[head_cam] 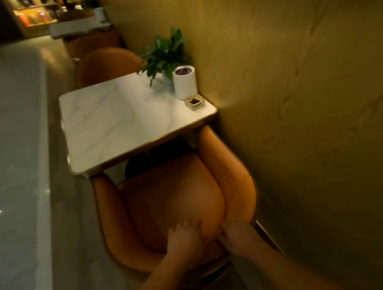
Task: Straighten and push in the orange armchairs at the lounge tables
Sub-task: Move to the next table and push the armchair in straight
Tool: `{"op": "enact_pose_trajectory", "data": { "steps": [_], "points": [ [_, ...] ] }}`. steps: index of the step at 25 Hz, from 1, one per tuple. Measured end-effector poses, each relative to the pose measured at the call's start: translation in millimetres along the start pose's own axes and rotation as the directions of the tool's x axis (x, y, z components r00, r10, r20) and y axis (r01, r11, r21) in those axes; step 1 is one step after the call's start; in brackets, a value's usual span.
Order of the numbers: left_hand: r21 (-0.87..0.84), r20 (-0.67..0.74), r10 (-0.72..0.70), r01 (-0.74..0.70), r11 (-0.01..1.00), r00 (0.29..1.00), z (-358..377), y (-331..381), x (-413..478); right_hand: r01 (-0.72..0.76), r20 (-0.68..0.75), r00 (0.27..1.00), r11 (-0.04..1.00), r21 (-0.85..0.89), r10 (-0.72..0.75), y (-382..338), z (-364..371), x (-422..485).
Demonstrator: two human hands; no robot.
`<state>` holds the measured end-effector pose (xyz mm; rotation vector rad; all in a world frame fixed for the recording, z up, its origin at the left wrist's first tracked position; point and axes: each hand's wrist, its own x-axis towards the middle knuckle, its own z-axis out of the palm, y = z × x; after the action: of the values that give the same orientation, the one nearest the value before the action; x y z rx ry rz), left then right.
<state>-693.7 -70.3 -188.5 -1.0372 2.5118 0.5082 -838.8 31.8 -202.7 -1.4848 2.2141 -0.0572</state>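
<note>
An orange armchair (172, 200) stands right below me, its arms reaching just under the near edge of a white marble table (113, 119). My left hand (185, 239) and my right hand (237, 235) both grip the top of its backrest, close together. A second orange armchair (105, 64) stands at the table's far side, its back towards the aisle beyond. Further off, a third orange seat (92, 44) is partly visible at another table.
A wood-panelled wall (297, 88) runs close along the right, nearly touching the near chair. On the table stand a potted plant (165, 53), a white cylinder (184, 81) and a small ashtray (194, 102). A glossy grey floor aisle (12, 162) lies to the left.
</note>
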Motion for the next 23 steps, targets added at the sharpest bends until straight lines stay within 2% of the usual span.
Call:
{"op": "enact_pose_trajectory", "data": {
  "steps": [6,9,13,16,18,20,23],
  "points": [
    [-0.139,0.082,-0.217,0.227,0.964,0.973,39.8,-29.7,-9.8,0.056,-0.006,0.998,0.997,-0.047,-0.056,8.1,10.3,13.3],
    [-0.150,0.038,-0.267,0.270,0.951,0.963,68.0,-42.5,-10.3,0.079,-0.022,0.996,0.992,-0.094,-0.082,10.5,14.4,22.6],
    [-0.205,-0.062,-0.321,0.303,0.931,0.945,75.2,-37.0,-8.2,0.053,0.057,0.997,0.985,-0.164,-0.044,15.1,13.2,31.3],
    [-0.231,0.015,-0.326,0.321,0.918,0.945,61.1,-32.4,-5.9,-0.014,0.140,0.989,0.986,-0.168,0.038,13.7,1.9,35.9],
    [-0.248,0.035,-0.341,0.339,0.908,0.939,56.9,-28.6,-7.5,-0.014,0.197,0.979,0.989,-0.149,0.043,14.6,-1.3,35.8],
    [-0.270,-0.021,-0.370,0.351,0.897,0.929,65.7,-18.5,-16.0,-0.012,0.199,0.979,0.991,-0.133,0.039,20.5,1.7,25.9],
    [-0.324,-0.163,-0.418,0.352,0.878,0.894,85.2,5.1,-34.1,-0.011,0.117,0.993,0.989,-0.150,0.028,37.2,11.9,-1.3]
  ]
}}
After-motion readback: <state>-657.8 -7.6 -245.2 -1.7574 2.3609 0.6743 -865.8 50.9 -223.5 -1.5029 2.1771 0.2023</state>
